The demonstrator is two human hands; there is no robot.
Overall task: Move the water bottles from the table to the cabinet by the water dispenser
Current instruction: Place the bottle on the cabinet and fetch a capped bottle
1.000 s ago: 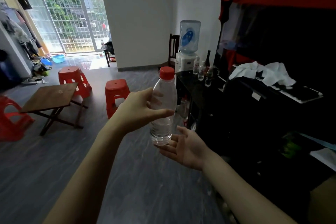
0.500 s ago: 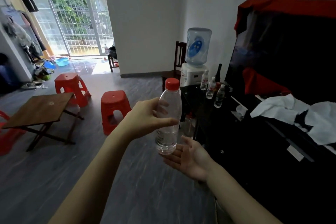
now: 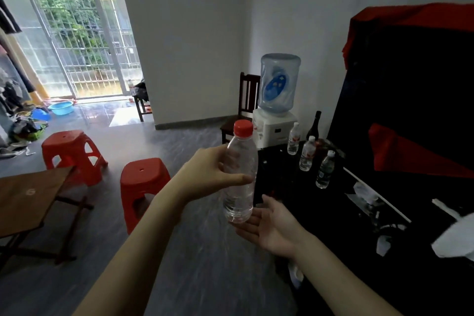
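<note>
Bright daylight from the barred window [image 3: 77, 41], dim murky cabinet [image 3: 320, 213], wide-angle edge bending, slight blur.

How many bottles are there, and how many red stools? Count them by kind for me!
Clear water bottles with white caps on the cabinet: 3
Clear water bottle with red cap, held: 1
Dark bottle: 1
Red stools: 2
Total: 7

No legible text, brand or number. The water jug [image 3: 279, 84] on the dispenser [image 3: 274, 128] carries a blue label, its print too blurred to read. Just right of the dispenser, two small bottles [image 3: 307, 153] carry red-and-white labels, lettering unreadable.
</note>
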